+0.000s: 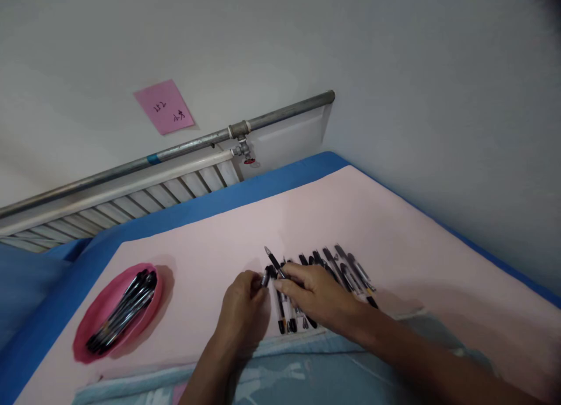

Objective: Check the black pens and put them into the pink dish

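Observation:
My right hand (pixel 304 288) is closed around a pen (pixel 274 261), its bare tip pointing up and to the left. Beside it, my left hand (pixel 242 303) pinches a small dark pen cap (pixel 265 276) between thumb and fingers. The cap and the pen are close but apart. Below and to the right of my hands, several capped black pens (pixel 335 263) lie loosely side by side on a pale pink sheet (pixel 210 247). My right hand and forearm hide part of them.
A pink basket (pixel 83 323) holding a bundle of pens (pixel 123 311) stands on the left. Blue cloth (pixel 245 189) borders the sheet. Light blue fabric (pixel 280 376) lies at the near edge. Behind are a radiator (pixel 175 191), a pipe (pixel 193 145) and a pink note (pixel 164 107) on the wall.

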`<state>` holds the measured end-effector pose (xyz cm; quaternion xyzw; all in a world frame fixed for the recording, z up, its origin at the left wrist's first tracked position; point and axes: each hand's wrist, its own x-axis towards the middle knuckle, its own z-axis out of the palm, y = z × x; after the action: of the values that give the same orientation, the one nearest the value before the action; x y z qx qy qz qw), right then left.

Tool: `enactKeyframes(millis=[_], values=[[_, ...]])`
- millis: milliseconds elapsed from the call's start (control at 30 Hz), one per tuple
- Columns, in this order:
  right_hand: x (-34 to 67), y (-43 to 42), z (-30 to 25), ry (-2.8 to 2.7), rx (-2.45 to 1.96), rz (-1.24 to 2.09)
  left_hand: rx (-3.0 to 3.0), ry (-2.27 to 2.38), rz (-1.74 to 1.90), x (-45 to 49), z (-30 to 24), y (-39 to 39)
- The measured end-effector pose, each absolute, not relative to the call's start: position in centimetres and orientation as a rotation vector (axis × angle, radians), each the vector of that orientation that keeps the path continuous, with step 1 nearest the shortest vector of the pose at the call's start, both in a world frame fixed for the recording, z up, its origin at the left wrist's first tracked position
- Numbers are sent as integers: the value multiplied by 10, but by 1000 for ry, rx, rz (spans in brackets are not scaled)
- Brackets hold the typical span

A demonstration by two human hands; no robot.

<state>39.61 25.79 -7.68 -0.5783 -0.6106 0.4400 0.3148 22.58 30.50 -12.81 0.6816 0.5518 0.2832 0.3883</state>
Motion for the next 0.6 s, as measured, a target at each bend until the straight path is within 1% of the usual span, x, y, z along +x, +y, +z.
enactKeyframes(millis=[100,167,333,433,600], values=[[396,257,-77,-1666,-1519,1140,1776,1444,702,225,-126,307],[397,257,-78,-1697,-1529,1111,1698,1444,724,222,-121,308],[397,256,-84,-1811,-1521,1038,1094,1162,869,215,-106,309],[394,252,-88,-1879,-1509,1051,759,997,911,212,-101,310],[388,246,-91,-1946,-1506,1115,519,873,928,212,-101,310]])
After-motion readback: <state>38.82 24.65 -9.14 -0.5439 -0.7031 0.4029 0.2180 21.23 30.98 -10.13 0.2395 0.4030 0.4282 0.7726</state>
